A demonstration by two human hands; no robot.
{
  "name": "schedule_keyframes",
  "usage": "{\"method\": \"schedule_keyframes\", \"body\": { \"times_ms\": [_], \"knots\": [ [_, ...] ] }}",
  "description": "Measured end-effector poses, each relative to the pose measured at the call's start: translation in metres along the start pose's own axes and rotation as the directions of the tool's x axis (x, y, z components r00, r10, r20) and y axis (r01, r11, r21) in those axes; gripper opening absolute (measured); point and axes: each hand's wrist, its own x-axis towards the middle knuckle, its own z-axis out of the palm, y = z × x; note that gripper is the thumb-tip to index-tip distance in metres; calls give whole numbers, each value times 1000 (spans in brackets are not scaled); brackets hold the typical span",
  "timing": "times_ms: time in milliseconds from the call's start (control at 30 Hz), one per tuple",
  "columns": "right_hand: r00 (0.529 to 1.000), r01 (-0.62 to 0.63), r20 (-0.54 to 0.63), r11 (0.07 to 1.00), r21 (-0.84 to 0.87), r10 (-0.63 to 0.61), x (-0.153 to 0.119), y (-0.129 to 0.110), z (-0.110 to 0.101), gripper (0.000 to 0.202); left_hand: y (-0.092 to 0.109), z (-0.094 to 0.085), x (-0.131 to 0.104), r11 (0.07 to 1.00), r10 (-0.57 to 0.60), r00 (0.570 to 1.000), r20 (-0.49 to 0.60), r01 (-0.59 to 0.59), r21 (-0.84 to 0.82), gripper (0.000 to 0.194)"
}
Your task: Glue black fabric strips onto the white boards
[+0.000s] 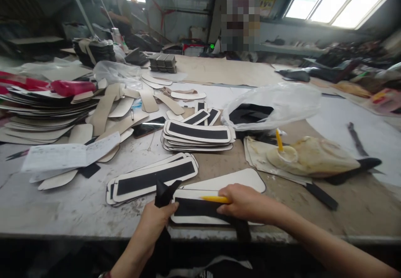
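Note:
My left hand (156,219) is closed on a bunch of black strips, its thumb at the left end of a white rounded panel (200,219) by the table's front edge. A black strip (197,208) lies along that panel. Closed around a yellow tool (213,198), my right hand (239,203) presses near the strip's right part, where the strip bends down past the table edge. Behind lies another white panel (232,180). To the left rests a small stack of white panels with black strips (156,178); a taller stack (197,132) sits farther back.
A clear plastic bag (288,102) with black pieces and a glue-stained bag (322,155) with a yellow stick are at the right. At the left are piled panels (46,123), a paper sheet (72,155) and a phone (148,127). People are visible behind.

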Motion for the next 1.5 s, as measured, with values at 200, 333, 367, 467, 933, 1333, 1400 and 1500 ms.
{"method": "schedule_keyframes", "body": {
  "times_ms": [200, 333, 367, 467, 933, 1333, 1400, 1500],
  "knots": [
    [977, -119, -147, 970, 212, 152, -51, 60, 10, 21, 2, 1, -4, 999, -26, 1000, 6, 26, 37, 36],
    [926, -200, -265, 945, 260, 269, -51, 66, 33, 20, -4, 2, -1, 994, -41, 999, -8, 42, 99, 42],
    [909, -233, -285, 937, 260, 305, -50, 66, 37, 19, -5, 2, 0, 992, -52, 999, -16, 53, 116, 43],
    [862, -329, -317, 913, 243, 395, -44, 65, 45, 19, -8, 2, 1, 984, -48, 998, -45, 55, 168, 47],
    [894, -261, -295, 926, 273, 339, -39, 76, 45, 19, 5, 12, -14, 949, 48, 993, -105, -12, 316, 48],
    [850, -370, -315, 904, 213, 422, -44, 66, 35, 22, 6, 16, -15, 911, 24, 985, -172, 49, 410, 47],
    [864, -327, -308, 910, 257, 398, -46, 69, 34, 21, 9, 17, -17, 900, 21, 981, -193, 66, 432, 47],
    [886, -274, -287, 911, 309, 364, -49, 73, 31, 21, 11, 18, -18, 888, 7, 979, -204, 87, 451, 48]
  ]
}}
